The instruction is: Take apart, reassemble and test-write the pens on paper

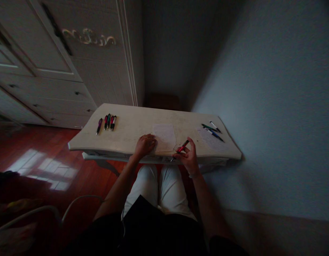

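Observation:
Between the fingers of my right hand [189, 159] is a red and black pen [183, 146], held aslant at the table's front edge with its tip pointing down and left. My left hand [145, 145] rests on the table, fingers together and lying flat at the left edge of a sheet of paper [164, 135]. Whatever marks the sheet bears are too faint to read. The pale table [132, 122] carries both hands' work. Off to the right, several pens [214, 133] lie across a second sheet of paper [207, 142].
On the table's left side several pens [108, 122] lie side by side, with a purple pen [99, 126] a little apart. A white cabinet [105, 78] stands behind at left. A bluish wall [273, 106] borders the right. Below is a reddish wooden floor [84, 170].

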`<action>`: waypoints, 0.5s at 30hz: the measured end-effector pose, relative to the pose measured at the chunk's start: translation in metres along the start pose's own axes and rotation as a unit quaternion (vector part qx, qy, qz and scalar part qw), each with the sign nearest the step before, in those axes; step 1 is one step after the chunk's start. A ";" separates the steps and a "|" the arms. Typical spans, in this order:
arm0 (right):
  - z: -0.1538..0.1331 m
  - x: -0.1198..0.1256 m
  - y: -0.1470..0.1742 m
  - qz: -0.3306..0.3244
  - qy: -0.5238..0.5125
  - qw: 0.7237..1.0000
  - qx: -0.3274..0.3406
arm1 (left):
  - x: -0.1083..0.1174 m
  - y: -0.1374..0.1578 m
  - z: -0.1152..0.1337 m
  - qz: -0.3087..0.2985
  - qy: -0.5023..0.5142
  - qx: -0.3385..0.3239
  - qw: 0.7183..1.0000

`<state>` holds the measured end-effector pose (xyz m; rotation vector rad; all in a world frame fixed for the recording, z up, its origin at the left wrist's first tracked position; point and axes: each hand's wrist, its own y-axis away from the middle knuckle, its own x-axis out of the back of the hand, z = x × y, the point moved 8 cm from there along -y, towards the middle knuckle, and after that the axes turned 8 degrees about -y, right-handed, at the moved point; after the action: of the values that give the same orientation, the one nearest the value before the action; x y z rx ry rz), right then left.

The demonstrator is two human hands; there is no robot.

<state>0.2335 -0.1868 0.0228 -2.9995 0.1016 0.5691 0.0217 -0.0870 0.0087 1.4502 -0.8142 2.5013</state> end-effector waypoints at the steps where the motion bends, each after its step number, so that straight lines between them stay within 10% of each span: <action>1: 0.000 0.000 0.000 0.001 -0.002 1.000 0.002 | 0.000 0.000 0.001 -0.002 0.002 -0.003 1.000; 15: -0.001 0.006 0.003 0.045 -0.037 0.997 0.044 | 0.015 0.005 0.014 0.033 0.038 -0.031 0.998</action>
<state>0.2395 -0.1898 0.0208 -2.8964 0.2517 0.6655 0.0222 -0.1011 0.0250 1.3213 -0.9330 2.5370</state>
